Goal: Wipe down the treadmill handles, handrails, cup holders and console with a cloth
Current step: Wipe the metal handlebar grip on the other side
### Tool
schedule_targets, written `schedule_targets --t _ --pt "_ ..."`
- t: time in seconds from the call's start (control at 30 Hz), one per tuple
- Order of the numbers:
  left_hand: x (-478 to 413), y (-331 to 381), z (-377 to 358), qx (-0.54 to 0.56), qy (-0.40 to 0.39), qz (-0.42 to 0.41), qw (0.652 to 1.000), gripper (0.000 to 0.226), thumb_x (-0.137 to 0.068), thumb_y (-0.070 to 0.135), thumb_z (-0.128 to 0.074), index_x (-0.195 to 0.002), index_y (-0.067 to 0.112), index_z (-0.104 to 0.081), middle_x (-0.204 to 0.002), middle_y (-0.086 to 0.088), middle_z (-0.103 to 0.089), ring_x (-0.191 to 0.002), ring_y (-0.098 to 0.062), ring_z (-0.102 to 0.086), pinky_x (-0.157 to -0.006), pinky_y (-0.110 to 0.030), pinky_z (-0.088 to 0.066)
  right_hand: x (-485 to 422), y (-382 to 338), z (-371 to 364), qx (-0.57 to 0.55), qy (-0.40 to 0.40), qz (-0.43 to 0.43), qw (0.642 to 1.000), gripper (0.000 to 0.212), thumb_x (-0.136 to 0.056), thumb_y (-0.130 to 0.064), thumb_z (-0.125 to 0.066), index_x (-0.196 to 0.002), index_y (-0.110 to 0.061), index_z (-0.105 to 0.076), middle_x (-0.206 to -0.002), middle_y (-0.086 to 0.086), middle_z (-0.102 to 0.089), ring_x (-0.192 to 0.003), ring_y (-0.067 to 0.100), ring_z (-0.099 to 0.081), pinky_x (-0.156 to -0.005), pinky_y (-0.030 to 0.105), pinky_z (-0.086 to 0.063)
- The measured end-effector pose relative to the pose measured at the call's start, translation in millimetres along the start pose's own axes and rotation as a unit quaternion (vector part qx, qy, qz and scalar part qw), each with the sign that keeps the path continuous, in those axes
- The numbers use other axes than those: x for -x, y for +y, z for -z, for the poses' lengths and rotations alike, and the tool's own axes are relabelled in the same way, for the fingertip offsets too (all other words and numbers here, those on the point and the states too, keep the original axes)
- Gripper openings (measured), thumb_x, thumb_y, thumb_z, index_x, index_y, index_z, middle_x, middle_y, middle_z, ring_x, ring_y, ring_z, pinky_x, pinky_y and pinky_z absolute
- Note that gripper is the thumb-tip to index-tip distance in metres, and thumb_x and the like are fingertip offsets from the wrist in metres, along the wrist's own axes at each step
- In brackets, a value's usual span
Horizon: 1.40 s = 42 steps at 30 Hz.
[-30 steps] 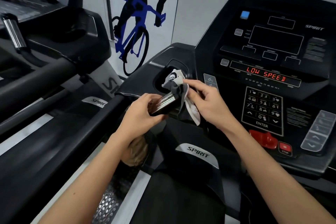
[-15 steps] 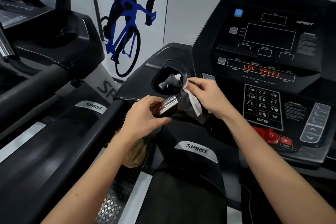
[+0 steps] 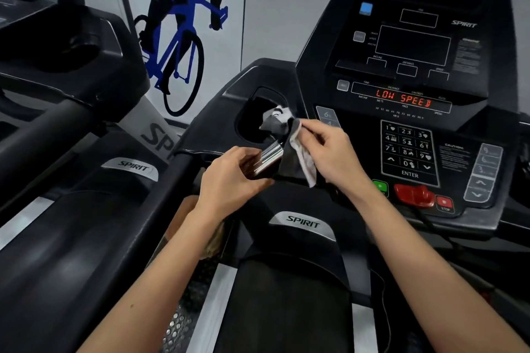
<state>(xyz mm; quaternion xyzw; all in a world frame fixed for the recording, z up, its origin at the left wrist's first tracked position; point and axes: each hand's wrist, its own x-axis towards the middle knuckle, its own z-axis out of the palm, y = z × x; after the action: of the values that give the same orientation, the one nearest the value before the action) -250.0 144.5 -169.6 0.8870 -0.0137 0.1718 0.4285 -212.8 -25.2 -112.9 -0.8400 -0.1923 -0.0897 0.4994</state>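
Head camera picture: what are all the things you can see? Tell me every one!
cloth: one, grey and white, draped over the chrome handle
chrome handle: one, silver, in front of the cup holder
cup holder: one, black, left of the console
console: one, black, upper right
display: one, red letters LOW SPEED, on the console
keypad: one, black with white numbers, under the display
safety key: one, red, below the keypad
stop button: one, red, right of the safety key
second treadmill: one, black, far left
cyclist picture: one, blue bicycle, on the wall
left hand: one, grips the chrome handle
right hand: one, pinches the cloth
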Motion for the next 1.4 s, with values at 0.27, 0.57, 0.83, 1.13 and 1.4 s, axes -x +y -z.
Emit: schedule_targets --t 0.27,0.57,0.83,1.13,1.4 --pt "1.4 -8.8 3.6 0.007 -0.029 -0.034 0.999 0.057 -0.066 0.032 -0.081 -0.119 0.025 -0.06 -0.101 0.016 -0.061 -0.097 -0.007 -0.06 -0.086 -0.032 -0.05 12.0 7.2 -0.9 -0.114 0.015 -0.076 0.99 0.024 -0.096 -0.015 -0.048 -0.09 -0.027 -0.068 -0.08 0.006 -0.067 -0.08 0.011 -0.061 -0.076 0.028 -0.047" --pt "-2.1 -11.2 4.2 0.02 -0.037 -0.039 0.998 0.058 -0.064 0.033 -0.084 -0.117 0.023 -0.062 -0.103 0.014 -0.063 -0.098 -0.007 -0.061 -0.088 -0.035 -0.05 0.1 -14.7 -10.5 0.088 0.038 0.028 0.995 0.023 -0.094 -0.012 -0.05 -0.105 -0.012 -0.07 -0.095 -0.005 -0.067 -0.092 0.008 -0.06 -0.08 0.019 -0.045" --pt "-1.6 -12.9 3.6 0.025 -0.034 -0.042 0.998 0.058 -0.064 0.034 -0.083 -0.117 0.025 -0.061 -0.104 0.014 -0.063 -0.098 -0.006 -0.061 -0.088 -0.035 -0.05 -3.9 0.0 -9.3 0.064 0.066 -0.047 0.995 0.025 -0.094 -0.015 -0.05 -0.081 -0.009 -0.07 -0.069 0.003 -0.063 -0.064 0.002 -0.051 -0.064 0.021 -0.04" --pt "-2.6 -13.8 4.2 0.012 -0.04 -0.052 0.998 0.06 -0.066 0.039 -0.081 -0.12 0.025 -0.059 -0.107 0.014 -0.062 -0.1 -0.005 -0.059 -0.087 -0.031 -0.05 -1.7 -8.8 -6.8 0.052 0.041 -0.045 0.997 0.021 -0.094 -0.018 -0.051 -0.096 -0.014 -0.072 -0.089 0.011 -0.071 -0.084 0.019 -0.063 -0.078 0.034 -0.047" --pt "9.1 -3.0 10.2 0.131 -0.053 -0.073 0.987 0.07 -0.058 0.051 -0.078 -0.12 0.032 -0.053 -0.118 0.016 -0.052 -0.109 0.004 -0.05 -0.091 -0.01 -0.038 1.3 -4.8 -12.4 0.001 0.058 -0.109 0.992 0.016 -0.095 -0.016 -0.046 -0.093 -0.015 -0.062 -0.088 -0.004 -0.063 -0.091 0.015 -0.059 -0.087 0.036 -0.046"
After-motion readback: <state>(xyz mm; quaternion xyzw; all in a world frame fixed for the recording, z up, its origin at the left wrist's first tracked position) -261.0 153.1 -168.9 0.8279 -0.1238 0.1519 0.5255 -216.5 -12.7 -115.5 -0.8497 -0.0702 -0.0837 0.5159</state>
